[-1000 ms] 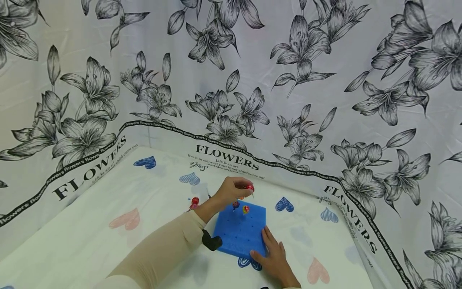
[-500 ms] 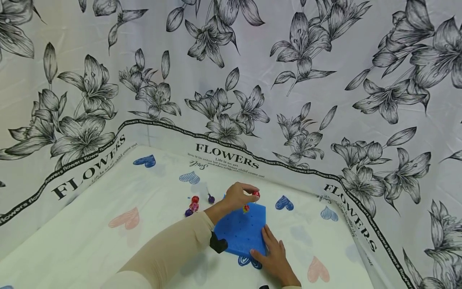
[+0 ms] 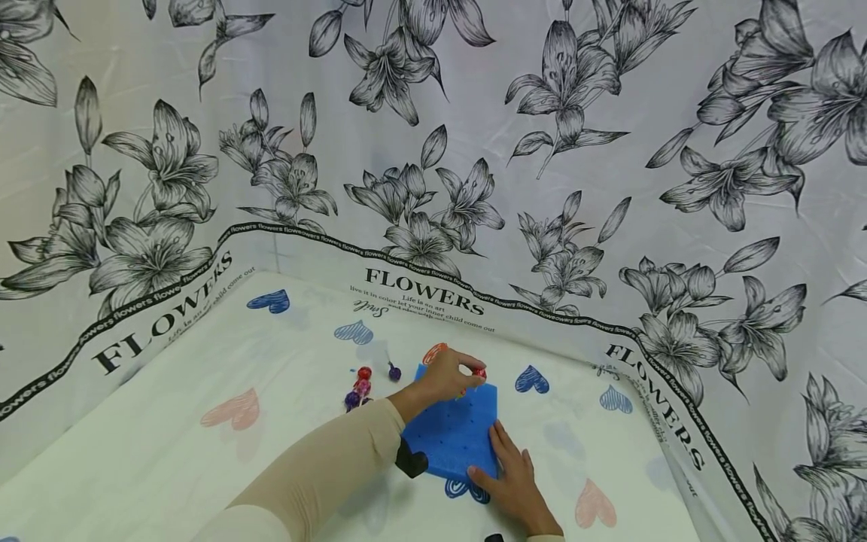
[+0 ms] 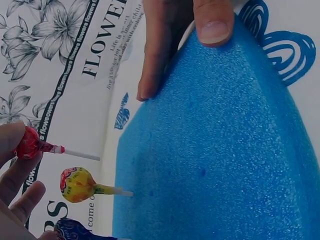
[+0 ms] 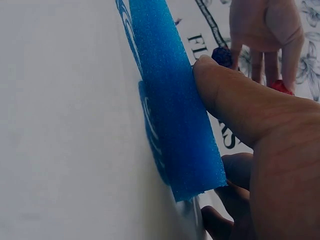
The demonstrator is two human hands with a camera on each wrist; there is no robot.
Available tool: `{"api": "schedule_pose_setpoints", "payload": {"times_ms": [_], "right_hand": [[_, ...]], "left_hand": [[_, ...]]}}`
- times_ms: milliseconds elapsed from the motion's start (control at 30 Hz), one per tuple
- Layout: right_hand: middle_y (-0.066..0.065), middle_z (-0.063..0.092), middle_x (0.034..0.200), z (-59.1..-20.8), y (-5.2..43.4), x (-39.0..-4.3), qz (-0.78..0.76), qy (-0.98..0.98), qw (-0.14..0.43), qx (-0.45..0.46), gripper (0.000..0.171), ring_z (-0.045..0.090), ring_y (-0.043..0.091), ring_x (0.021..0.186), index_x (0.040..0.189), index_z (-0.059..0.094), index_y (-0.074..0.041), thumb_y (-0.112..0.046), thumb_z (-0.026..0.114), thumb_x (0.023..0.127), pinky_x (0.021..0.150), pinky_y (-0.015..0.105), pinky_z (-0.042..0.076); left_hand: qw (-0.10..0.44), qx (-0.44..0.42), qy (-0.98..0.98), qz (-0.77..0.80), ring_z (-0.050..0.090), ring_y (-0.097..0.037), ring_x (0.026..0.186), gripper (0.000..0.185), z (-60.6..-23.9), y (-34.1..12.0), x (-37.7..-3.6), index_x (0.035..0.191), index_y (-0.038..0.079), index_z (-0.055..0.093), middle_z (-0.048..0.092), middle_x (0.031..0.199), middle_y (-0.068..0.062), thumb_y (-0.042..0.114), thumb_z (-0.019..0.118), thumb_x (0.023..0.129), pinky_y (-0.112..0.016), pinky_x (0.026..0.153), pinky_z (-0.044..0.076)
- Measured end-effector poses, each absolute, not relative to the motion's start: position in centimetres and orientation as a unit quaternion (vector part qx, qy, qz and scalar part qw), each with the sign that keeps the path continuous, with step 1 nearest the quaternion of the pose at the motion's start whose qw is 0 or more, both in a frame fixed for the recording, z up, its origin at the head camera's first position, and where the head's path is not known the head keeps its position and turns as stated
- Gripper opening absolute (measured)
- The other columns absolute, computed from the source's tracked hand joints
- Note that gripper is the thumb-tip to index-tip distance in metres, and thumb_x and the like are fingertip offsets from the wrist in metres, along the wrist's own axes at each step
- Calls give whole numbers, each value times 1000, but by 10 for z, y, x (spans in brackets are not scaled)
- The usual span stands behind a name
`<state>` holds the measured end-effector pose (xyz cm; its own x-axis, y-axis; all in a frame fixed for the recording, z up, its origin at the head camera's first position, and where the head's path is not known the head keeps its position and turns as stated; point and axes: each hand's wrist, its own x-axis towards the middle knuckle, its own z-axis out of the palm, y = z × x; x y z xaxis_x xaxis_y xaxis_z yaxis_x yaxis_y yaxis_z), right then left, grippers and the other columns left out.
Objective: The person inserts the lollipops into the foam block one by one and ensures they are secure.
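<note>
My left hand [image 3: 443,376] pinches a red-wrapped lollipop [image 4: 30,144] by its round head, over the far right part of a blue foam block [image 3: 450,444]. The lollipop's white stick points at the foam, its tip close to the surface. A yellow lollipop [image 4: 77,185] and a dark blue lollipop [image 4: 72,230] stand upright in the block beside my fingers; the left hand mostly hides them in the head view. With thumb on top and fingers along the side, my right hand [image 3: 515,482] grips the block's near right edge. Small holes [image 4: 202,172] dot the foam.
Left of the block lie loose lollipops: a red one [image 3: 363,373], a pink one [image 3: 362,388] and purple ones [image 3: 352,400]. Another purple lollipop [image 3: 394,372] lies farther back. The white cloth [image 3: 305,361] has printed hearts, and a flowered curtain [image 3: 433,188] rises behind.
My left hand has moved right and lower with the red lollipop, toward the block's far right corner. The loose lollipops at left show more fully. My right hand keeps its place.
</note>
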<state>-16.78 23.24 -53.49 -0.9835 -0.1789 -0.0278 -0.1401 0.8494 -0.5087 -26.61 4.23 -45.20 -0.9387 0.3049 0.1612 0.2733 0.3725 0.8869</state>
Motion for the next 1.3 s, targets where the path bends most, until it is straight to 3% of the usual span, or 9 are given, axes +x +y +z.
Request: {"api": "schedule_pose_setpoints", "payload": {"times_ms": [100, 267, 333, 567, 800, 1300], "right_hand": [[16, 21, 156, -536, 233, -168, -263, 960, 36, -85, 99, 20, 44, 139, 151, 28, -2, -65, 60, 82, 103, 69, 2], [16, 20, 156, -537, 234, -169, -268, 959, 34, -91, 99, 20, 44, 139, 150, 27, -1, -64, 60, 82, 103, 69, 1], [16, 20, 156, -538, 234, -169, -268, 958, 34, -93, 99, 20, 44, 139, 151, 27, -1, -64, 60, 82, 103, 70, 2], [16, 20, 156, -539, 234, -169, -269, 958, 32, -93, 99, 19, 43, 139, 150, 27, -1, -64, 60, 82, 103, 70, 1], [15, 20, 157, -539, 233, -168, -268, 959, 32, -90, 98, 19, 43, 140, 151, 27, -2, -64, 60, 82, 104, 68, 0], [15, 20, 156, -536, 233, -168, -273, 958, 34, -88, 98, 19, 42, 140, 150, 27, -1, -64, 60, 82, 104, 68, 0]], "left_hand": [[16, 171, 836, 521, 68, -21, 89, 29, -456, 43, -267, 115, 12, 72, 68, 106, 1, 18, 74, 87, -29, 71, 55], [16, 175, 853, 491, 60, -23, 110, 28, -462, 44, -268, 114, 14, 73, 68, 102, 5, 20, 74, 87, -40, 90, 49], [20, 177, 853, 491, 59, -24, 111, 28, -464, 45, -268, 114, 12, 72, 68, 99, 5, 19, 74, 87, -41, 91, 48], [21, 181, 859, 478, 59, -22, 110, 29, -469, 45, -267, 114, 10, 72, 68, 97, 5, 19, 74, 87, -40, 90, 48], [32, 172, 856, 486, 61, -24, 107, 26, -471, 46, -266, 111, 14, 74, 69, 104, 3, 20, 75, 86, -34, 81, 52], [47, 157, 857, 489, 63, -13, 93, 26, -470, 44, -267, 110, 14, 75, 69, 103, 3, 21, 76, 85, -28, 72, 53]]}}
